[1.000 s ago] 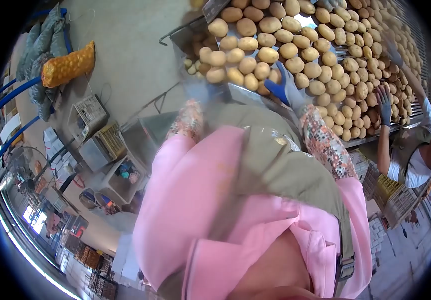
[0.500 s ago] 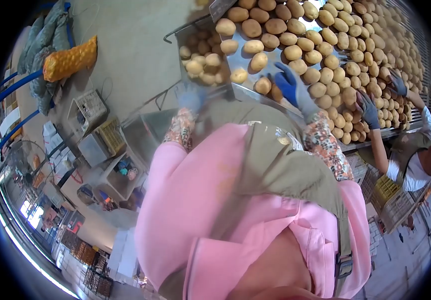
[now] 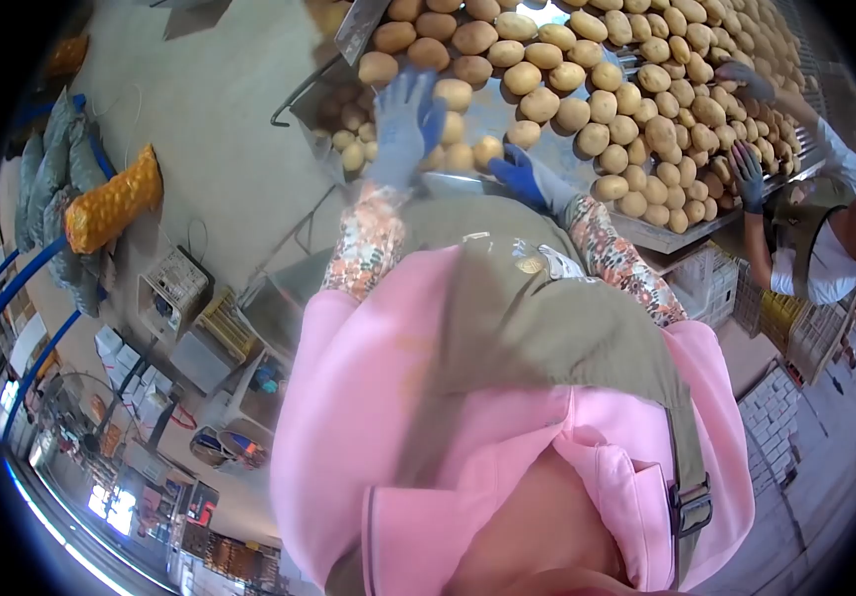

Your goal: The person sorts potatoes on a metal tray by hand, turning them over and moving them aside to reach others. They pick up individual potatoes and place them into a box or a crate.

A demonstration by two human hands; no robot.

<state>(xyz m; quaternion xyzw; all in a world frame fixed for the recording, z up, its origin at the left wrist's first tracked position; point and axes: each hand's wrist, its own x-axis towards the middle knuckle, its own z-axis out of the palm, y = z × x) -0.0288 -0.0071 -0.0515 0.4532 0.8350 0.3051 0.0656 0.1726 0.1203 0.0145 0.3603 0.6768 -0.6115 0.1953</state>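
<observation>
- Your left hand (image 3: 406, 117): gloved, fingers spread apart, palm down over the left end of the table (image 3: 661, 236). It holds nothing that I can see, and it is motion-blurred.
- Your right hand (image 3: 525, 177): gloved, low at the near table edge, fingertips just beside a loose potato (image 3: 488, 149). I cannot tell whether it is clamped on anything or empty.
- The potatoes (image 3: 597, 89) cover nearly the whole table, packed in one layer and touching each other.
- They thin out only at your end, where bare metal shows between a few strays.
- The lower tray (image 3: 311, 117) off the table's left end holds a smaller lot, in shadow.
- Progress, my read: some potatoes are already down in the tray, but the bulk is on the table. Most of the handling is left.
- Edges: the near table edge runs just in front of your apron, with your right hand at it. The left end drops to the tray, and your left hand is almost over that drop.
- A co-worker is at the right with two gloved hands on the potatoes, one near the table edge (image 3: 749, 171) and one farther in (image 3: 746, 79). Both are well apart from your hands.
- Open room: the thinned patch between your hands is the only slack on the table.
- Bare floor lies to your left. The orange net sack (image 3: 115, 204) sits well clear of it, and crates (image 3: 790, 323) sit low on the right behind the co-worker.
</observation>
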